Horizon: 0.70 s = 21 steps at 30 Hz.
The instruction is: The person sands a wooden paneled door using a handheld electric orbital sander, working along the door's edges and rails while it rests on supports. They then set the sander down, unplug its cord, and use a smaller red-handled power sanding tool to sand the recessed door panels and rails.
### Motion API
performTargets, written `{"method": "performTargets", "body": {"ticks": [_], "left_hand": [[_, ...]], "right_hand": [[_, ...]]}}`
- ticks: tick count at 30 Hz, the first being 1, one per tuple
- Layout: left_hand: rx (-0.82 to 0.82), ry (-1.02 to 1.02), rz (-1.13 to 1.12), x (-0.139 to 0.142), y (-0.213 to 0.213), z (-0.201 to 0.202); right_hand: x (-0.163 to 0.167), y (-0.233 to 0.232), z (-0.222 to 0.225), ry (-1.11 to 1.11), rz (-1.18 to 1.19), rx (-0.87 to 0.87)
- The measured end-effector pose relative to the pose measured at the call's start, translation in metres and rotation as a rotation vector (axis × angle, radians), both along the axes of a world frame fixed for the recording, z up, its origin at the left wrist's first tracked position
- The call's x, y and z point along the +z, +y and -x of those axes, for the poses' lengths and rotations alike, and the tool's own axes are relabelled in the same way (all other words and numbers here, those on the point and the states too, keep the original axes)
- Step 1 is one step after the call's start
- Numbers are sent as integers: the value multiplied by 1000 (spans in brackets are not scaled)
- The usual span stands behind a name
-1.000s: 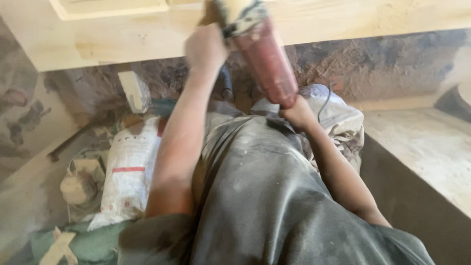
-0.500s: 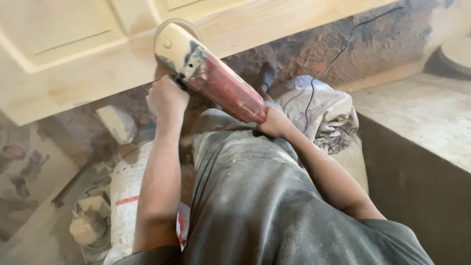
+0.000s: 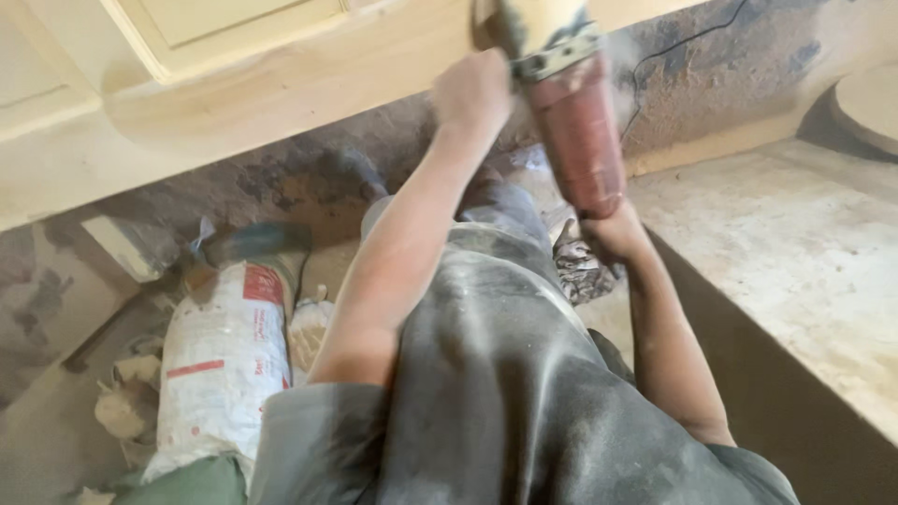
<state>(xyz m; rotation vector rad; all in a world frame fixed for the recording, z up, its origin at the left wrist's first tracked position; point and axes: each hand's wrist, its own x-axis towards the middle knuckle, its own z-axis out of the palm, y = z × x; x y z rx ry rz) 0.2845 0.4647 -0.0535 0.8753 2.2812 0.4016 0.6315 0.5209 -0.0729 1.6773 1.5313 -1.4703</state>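
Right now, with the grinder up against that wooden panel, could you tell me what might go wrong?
1. Both hands are bare: the left hand grips close beside the head of the red grinder, so a kick could bring it against the fingers.
2. Dust hangs around the wooden panel and may hide the cut.
3. The black cord trails near the tool and might snag.

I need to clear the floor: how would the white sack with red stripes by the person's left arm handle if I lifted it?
The white sack with red stripes bulges full, so it is probably heavy. Its creased woven skin suggests it would sag when lifted. Dust coats it, so it may slip.
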Motion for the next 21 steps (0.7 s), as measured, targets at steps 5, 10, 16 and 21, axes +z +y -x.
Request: {"method": "performTargets", "body": {"ticks": [5,10,16,21], "left_hand": [[-86,33,-52,-16,89,-37],[-111,49,-117,-18,109,-44],[-45,-36,45,-5,66,-2],[-11,-32,154,-3,-4,43]], "right_hand": [[2,62,-36,262,-76,6],[2,75,-39,329,19,-108],[1,54,-2,232,14,28],[15,18,66,173,-30,171]]}}
